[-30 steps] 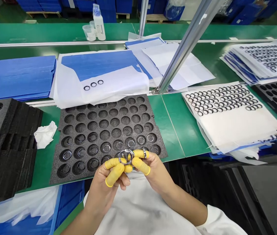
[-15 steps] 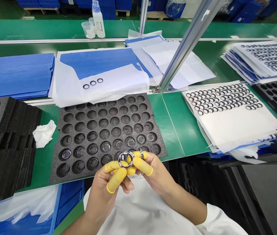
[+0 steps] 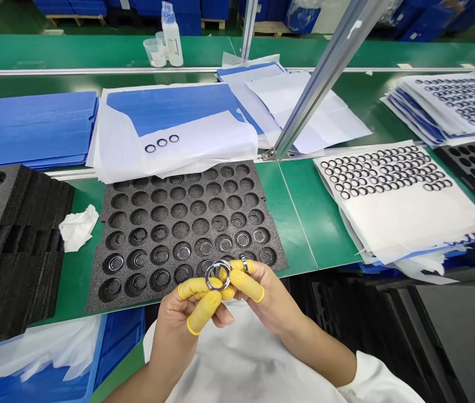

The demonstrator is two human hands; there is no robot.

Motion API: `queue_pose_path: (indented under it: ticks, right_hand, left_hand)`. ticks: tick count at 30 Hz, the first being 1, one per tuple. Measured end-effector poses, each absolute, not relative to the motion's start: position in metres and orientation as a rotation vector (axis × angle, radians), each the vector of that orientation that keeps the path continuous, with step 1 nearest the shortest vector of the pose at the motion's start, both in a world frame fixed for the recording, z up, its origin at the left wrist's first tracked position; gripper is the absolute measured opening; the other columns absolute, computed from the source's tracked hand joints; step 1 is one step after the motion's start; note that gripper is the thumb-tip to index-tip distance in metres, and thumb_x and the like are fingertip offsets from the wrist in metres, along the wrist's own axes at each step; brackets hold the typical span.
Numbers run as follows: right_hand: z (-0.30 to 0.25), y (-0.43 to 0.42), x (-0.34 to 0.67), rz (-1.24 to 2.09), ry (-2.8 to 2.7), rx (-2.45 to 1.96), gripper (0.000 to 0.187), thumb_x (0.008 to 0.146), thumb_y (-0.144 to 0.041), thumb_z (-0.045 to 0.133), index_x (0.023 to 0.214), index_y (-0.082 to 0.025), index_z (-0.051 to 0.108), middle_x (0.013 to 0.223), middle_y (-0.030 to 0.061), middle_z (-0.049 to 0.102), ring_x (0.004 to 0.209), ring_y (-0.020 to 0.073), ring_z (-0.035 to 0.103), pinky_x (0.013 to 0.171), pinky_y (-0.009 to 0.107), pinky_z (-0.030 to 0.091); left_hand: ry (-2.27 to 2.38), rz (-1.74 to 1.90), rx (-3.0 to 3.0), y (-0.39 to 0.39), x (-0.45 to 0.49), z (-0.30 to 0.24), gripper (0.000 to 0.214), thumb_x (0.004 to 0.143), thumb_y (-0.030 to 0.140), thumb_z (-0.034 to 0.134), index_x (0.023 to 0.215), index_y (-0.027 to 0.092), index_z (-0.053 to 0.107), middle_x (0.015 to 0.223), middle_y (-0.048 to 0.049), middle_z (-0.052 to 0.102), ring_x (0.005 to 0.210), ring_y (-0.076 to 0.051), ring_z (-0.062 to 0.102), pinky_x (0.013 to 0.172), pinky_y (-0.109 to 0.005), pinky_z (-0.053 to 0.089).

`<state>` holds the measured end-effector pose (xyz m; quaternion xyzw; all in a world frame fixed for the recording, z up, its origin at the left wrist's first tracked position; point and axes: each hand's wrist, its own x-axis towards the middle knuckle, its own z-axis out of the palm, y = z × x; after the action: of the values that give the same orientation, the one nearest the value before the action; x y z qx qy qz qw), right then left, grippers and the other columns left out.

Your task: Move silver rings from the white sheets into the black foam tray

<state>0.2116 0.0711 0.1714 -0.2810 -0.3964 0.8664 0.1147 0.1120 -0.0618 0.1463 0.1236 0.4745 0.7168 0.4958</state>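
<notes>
Between my two hands a shiny metal ring (image 3: 209,281) with a dark face and small white lettering is held, its open side turned toward me. Yellow finger cots cover the thumbs and some fingers. My left hand (image 3: 187,313) pinches the ring from the left and below; my right hand (image 3: 262,285) grips its right edge. A second, smaller-looking ring (image 3: 244,264) sits around a finger of my right hand. Just beyond my hands lies a dark grey foam tray (image 3: 189,235) with round pockets; rings sit in many of the nearer pockets.
Stacked foam trays (image 3: 19,252) and a crumpled white tissue (image 3: 78,228) are at the left. Behind lies a white sheet (image 3: 203,140) with three rings. Rows of rings cover part of another sheet (image 3: 409,218) at the right. A metal post (image 3: 316,84) rises diagonally behind.
The whole view has shifted slightly. Both hands keep the ring in nearly the same position, with little visible movement of the fingers.
</notes>
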Motion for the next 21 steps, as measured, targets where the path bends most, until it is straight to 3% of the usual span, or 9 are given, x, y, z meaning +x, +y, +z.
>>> queue_pose_path:
  ticks: [3, 11, 15, 17, 19, 21]
  right_hand:
    - [0.171, 0.071, 0.212, 2.551, -1.192, -0.828, 0.047, 0.076, -0.058, 0.083, 0.064, -0.018, 0.063, 0.064, -0.0022, 0.056, 0.060, 0.0106, 0.045, 0.058, 0.025, 0.035]
    - [0.164, 0.072, 0.209, 2.510, -1.185, -0.919, 0.051, 0.066, -0.063, 0.088, 0.064, -0.017, 0.065, 0.067, -0.0018, 0.061, 0.064, 0.0106, 0.050, 0.063, 0.025, 0.040]
    - [0.160, 0.073, 0.209, 2.398, -1.157, -0.971, 0.052, 0.062, -0.065, 0.089, 0.067, -0.018, 0.066, 0.063, -0.0032, 0.057, 0.061, 0.0095, 0.044, 0.061, 0.026, 0.034]
    - [0.159, 0.073, 0.211, 2.374, -1.159, -0.970, 0.053, 0.063, -0.067, 0.089, 0.069, -0.019, 0.069, 0.062, -0.0028, 0.056, 0.061, 0.0101, 0.042, 0.062, 0.027, 0.033]
    - [0.160, 0.073, 0.212, 2.380, -1.158, -0.948, 0.054, 0.063, -0.068, 0.088, 0.068, -0.018, 0.068, 0.063, -0.0021, 0.056, 0.061, 0.0103, 0.041, 0.063, 0.028, 0.032]
    - [0.162, 0.073, 0.213, 2.391, -1.152, -0.929, 0.055, 0.063, -0.069, 0.087, 0.066, -0.018, 0.067, 0.063, -0.0021, 0.055, 0.061, 0.0103, 0.041, 0.063, 0.028, 0.031]
  left_hand:
    - [1.139, 1.719, 0.293, -0.061, 0.110, 0.144, 0.015, 0.082, 0.038, 0.085, 0.095, 0.031, 0.083, 0.066, 0.0015, 0.076, 0.057, -0.007, 0.065, 0.062, -0.015, 0.055]
    - [1.246, 1.740, 0.353, -0.056, 0.109, 0.138, 0.022, 0.078, 0.044, 0.086, 0.090, 0.026, 0.083, 0.068, 0.0012, 0.076, 0.049, -0.008, 0.064, 0.053, -0.019, 0.055]
    - [1.878, 1.745, 0.698, -0.049, 0.079, 0.116, 0.031, 0.091, 0.050, 0.070, 0.100, 0.022, 0.078, 0.078, -0.0025, 0.080, 0.053, -0.013, 0.068, 0.057, -0.025, 0.059]
    - [2.446, 1.411, 1.152, -0.046, 0.053, 0.098, 0.035, 0.100, 0.046, 0.056, 0.106, 0.019, 0.076, 0.087, -0.0066, 0.081, 0.066, -0.017, 0.074, 0.067, -0.028, 0.061]
    - [2.589, 1.247, 1.272, -0.044, 0.027, 0.082, 0.031, 0.097, 0.043, 0.059, 0.101, 0.019, 0.078, 0.096, -0.0103, 0.081, 0.082, -0.022, 0.076, 0.077, -0.032, 0.059]
    - [2.659, 1.089, 1.338, -0.044, 0.008, 0.069, 0.027, 0.096, 0.037, 0.059, 0.093, 0.019, 0.079, 0.093, -0.0117, 0.079, 0.085, -0.024, 0.074, 0.076, -0.033, 0.057]
